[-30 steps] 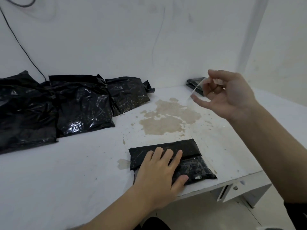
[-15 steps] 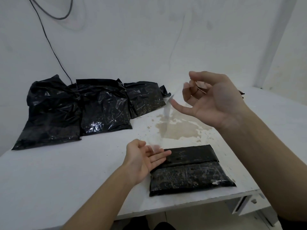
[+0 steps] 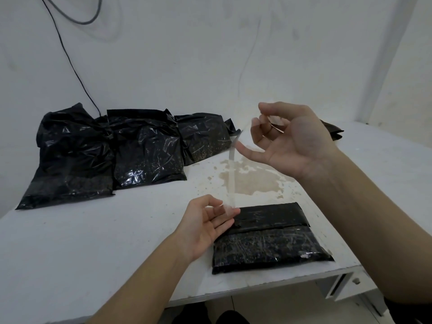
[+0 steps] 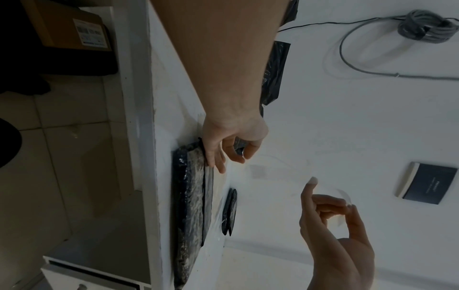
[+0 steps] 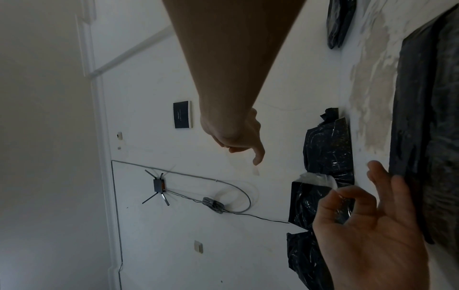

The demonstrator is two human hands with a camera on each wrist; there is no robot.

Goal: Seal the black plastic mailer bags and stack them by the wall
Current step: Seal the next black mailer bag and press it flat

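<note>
A flat black mailer bag [image 3: 268, 239] lies near the table's front edge, its flap folded over the top. My left hand [image 3: 224, 209] hovers palm-up just left of it and pinches the lower end of a clear strip [image 3: 232, 174] between thumb and forefinger. In the right wrist view that pinch shows plainly on the left hand [image 5: 334, 191]. My right hand [image 3: 252, 136] is raised above the table with curled fingers, holding the strip's upper end. The strip hangs taut between both hands. Three filled black bags [image 3: 145, 150] lean against the wall at the back left.
Another black bag [image 3: 334, 132] lies at the back right, partly hidden by my right hand. A brown stain [image 3: 252, 178] marks the white table [image 3: 93, 242]. A drawer unit [image 3: 346, 286] stands below the front right corner. A cable [image 3: 70, 54] hangs on the wall.
My left hand came off the mailer bag, turned palm-up and took the strip's lower end. The right hand drifted slightly left, and the strip now stretches between both hands.
</note>
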